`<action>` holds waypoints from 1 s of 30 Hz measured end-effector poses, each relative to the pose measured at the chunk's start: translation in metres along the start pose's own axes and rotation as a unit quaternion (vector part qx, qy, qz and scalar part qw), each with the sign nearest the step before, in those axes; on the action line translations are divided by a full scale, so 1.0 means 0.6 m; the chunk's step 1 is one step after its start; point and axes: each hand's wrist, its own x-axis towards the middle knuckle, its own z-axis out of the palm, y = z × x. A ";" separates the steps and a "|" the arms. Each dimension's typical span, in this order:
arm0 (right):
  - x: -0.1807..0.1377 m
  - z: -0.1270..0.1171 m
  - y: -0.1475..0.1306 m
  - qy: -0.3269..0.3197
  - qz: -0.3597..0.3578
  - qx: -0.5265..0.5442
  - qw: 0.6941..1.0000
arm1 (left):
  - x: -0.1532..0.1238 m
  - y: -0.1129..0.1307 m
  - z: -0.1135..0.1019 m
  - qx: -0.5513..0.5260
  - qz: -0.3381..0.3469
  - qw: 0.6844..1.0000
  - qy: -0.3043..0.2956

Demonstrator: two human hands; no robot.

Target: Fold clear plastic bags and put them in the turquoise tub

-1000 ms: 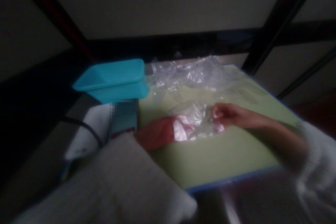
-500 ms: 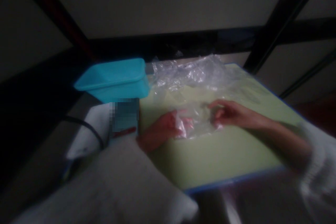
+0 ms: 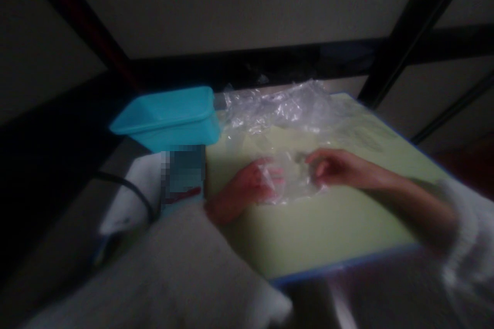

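Note:
A small clear plastic bag [image 3: 294,180] lies on the pale yellow tabletop [image 3: 328,231] between my hands. My left hand [image 3: 264,181] reaches into or under the bag's left end, its fingers stretched out and seen through the film. My right hand [image 3: 334,167] is at the right end, fingers curled and closed on the bag's edge. Behind both hands lies a pile of crumpled clear plastic bags [image 3: 287,108]. Blur and dim light hide the fine detail of the fingertips.
A turquoise plastic basin [image 3: 173,118] stands at the table's far left corner. Left of the table are a white object [image 3: 135,190] with a dark cable [image 3: 125,181] and a pixelated patch with a red strip [image 3: 183,195]. A blue edge [image 3: 343,266] borders the tabletop.
My left hand has moved slightly right, further into or under the plastic bag. My right hand remains at the bag's right end, almost unmoved.

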 end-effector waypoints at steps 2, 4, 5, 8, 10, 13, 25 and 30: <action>0.000 0.001 -0.001 -0.001 0.003 0.001 1.000 | 0.001 -0.001 0.002 -0.002 0.001 1.000 -0.018; 0.000 0.000 0.000 -0.002 0.001 -0.003 1.000 | 0.003 -0.001 0.003 -0.002 0.002 1.000 -0.025; 0.001 0.000 0.000 -0.003 0.000 -0.005 1.000 | 0.003 -0.002 0.004 -0.003 0.003 1.000 -0.025; 0.001 -0.001 0.001 -0.006 -0.003 -0.006 1.000 | 0.004 -0.002 0.003 -0.007 0.007 1.000 -0.022; 0.000 -0.001 0.000 -0.006 -0.003 -0.008 1.000 | 0.004 -0.002 0.002 -0.007 0.007 1.000 -0.020; -0.001 0.000 -0.001 -0.004 -0.005 -0.011 1.000 | 0.002 0.000 0.002 -0.007 0.000 1.000 -0.025; -0.004 0.019 -0.019 0.117 -0.134 -0.274 0.945 | 0.000 0.000 0.005 0.000 -0.017 1.000 -0.023; -0.006 0.056 -0.027 0.009 -0.332 -0.468 0.819 | 0.000 -0.003 0.004 0.002 -0.017 1.000 0.000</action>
